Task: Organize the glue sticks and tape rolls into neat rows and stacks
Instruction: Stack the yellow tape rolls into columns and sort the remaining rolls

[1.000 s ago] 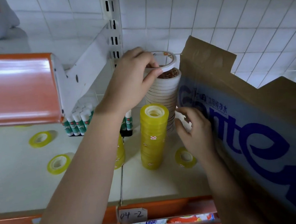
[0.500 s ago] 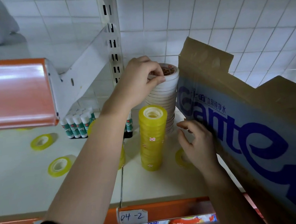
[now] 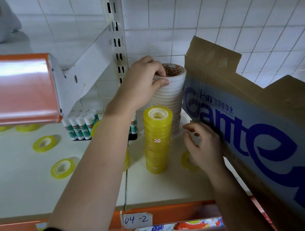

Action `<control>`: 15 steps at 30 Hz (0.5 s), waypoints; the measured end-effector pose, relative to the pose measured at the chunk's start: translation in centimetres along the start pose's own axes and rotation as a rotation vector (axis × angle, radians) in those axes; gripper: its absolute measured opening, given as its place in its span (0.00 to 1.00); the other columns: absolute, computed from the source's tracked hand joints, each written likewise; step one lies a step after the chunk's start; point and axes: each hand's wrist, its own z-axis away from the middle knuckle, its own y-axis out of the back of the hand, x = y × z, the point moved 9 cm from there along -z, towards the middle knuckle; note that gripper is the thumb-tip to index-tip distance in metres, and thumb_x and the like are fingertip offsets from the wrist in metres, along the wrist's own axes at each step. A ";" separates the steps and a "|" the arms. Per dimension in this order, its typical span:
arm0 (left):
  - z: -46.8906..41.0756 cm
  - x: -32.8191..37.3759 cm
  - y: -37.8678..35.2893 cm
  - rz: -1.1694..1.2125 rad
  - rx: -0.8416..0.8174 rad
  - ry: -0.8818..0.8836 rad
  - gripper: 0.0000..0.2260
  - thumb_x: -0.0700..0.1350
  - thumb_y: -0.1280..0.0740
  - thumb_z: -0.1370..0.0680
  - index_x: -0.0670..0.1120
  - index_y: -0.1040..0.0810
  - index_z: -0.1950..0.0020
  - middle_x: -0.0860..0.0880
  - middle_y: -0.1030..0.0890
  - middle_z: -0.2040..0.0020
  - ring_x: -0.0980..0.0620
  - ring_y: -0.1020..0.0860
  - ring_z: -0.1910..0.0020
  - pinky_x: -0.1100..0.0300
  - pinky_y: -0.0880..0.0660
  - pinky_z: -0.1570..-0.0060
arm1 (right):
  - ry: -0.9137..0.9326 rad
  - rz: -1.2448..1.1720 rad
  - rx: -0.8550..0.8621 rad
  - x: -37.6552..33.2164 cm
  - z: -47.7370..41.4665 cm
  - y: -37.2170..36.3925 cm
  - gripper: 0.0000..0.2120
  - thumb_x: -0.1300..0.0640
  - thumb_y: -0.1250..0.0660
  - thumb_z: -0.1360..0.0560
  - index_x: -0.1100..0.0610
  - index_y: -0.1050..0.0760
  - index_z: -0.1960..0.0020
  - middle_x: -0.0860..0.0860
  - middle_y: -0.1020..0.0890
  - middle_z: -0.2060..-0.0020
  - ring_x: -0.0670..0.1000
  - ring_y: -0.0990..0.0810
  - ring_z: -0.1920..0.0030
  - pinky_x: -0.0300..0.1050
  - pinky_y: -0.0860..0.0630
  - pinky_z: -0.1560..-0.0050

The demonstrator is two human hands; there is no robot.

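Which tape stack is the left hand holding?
The white stack at the back; the left hand pinches its top roll. The yellow stack stands untouched.

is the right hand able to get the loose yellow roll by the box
Probably yes: the right hand hovers empty just over that roll, nothing between them; the box stands beside, not over it. The left hand grips the white stack.

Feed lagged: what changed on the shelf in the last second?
The left hand lowered the tilted white tape roll flat onto the white stack and still pinches it. The right hand stays by the cardboard box. The yellow stack and glue sticks stayed put.
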 end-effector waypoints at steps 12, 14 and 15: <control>0.6 -0.2 0.0 0.021 0.021 0.018 0.08 0.46 0.28 0.25 0.43 0.19 0.49 0.46 0.23 0.48 0.48 0.24 0.48 0.55 0.29 0.48 | -0.018 -0.004 -0.010 0.2 0.0 -0.2 0.08 0.57 0.34 0.26 0.59 0.19 0.50 0.44 0.20 0.56 0.39 0.26 0.53 0.31 0.31 0.53; 0.6 -0.2 0.0 0.020 0.020 0.018 0.08 0.46 0.28 0.25 0.44 0.19 0.49 0.46 0.23 0.48 0.48 0.24 0.47 0.54 0.28 0.48 | -0.019 -0.002 -0.022 0.2 0.1 -0.3 0.08 0.57 0.34 0.25 0.59 0.19 0.50 0.45 0.20 0.55 0.39 0.25 0.53 0.31 0.30 0.52; 0.6 -0.2 0.0 0.019 0.020 0.021 0.08 0.46 0.28 0.25 0.44 0.19 0.49 0.46 0.23 0.48 0.48 0.24 0.47 0.53 0.28 0.47 | -0.021 -0.002 -0.026 0.2 0.1 -0.3 0.08 0.57 0.34 0.25 0.58 0.19 0.50 0.45 0.20 0.55 0.39 0.25 0.53 0.31 0.31 0.52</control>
